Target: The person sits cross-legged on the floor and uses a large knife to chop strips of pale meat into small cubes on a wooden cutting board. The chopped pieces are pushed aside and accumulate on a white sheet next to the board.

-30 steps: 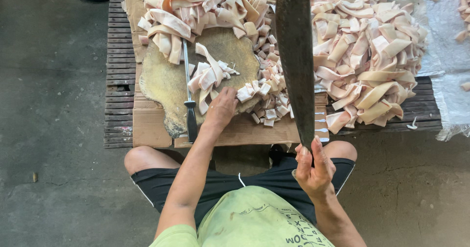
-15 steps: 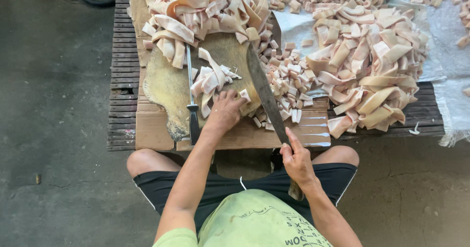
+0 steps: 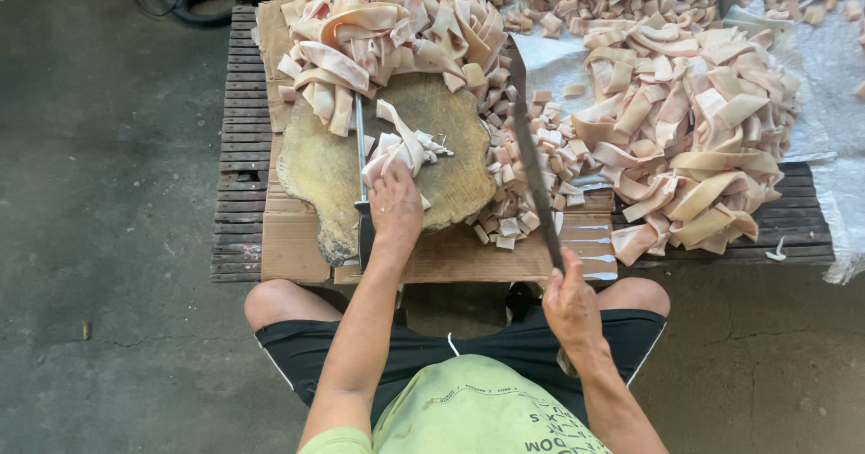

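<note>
My left hand [image 3: 395,207] presses down on a small bunch of pale pink strips [image 3: 403,145] lying on a worn wooden chopping block [image 3: 450,175]. My right hand [image 3: 569,305] grips the handle of a long dark cleaver [image 3: 532,157], whose blade slants up and away over the cut pieces to the right of the block. A second knife [image 3: 360,148] lies flat on the block just left of my left hand. Small chopped pieces [image 3: 515,211] are heaped along the block's right edge.
A large heap of uncut strips [image 3: 387,31] lies behind the block and another [image 3: 694,139] to the right on plastic sheeting. Cardboard [image 3: 297,247] covers a low slatted wooden pallet [image 3: 239,148]. Bare concrete floor [image 3: 99,238] lies to the left. My knees sit under the pallet's near edge.
The cleaver has come down from a raised position and swung right, now lying low over the chopped pieces. My left hand stays on the strips.
</note>
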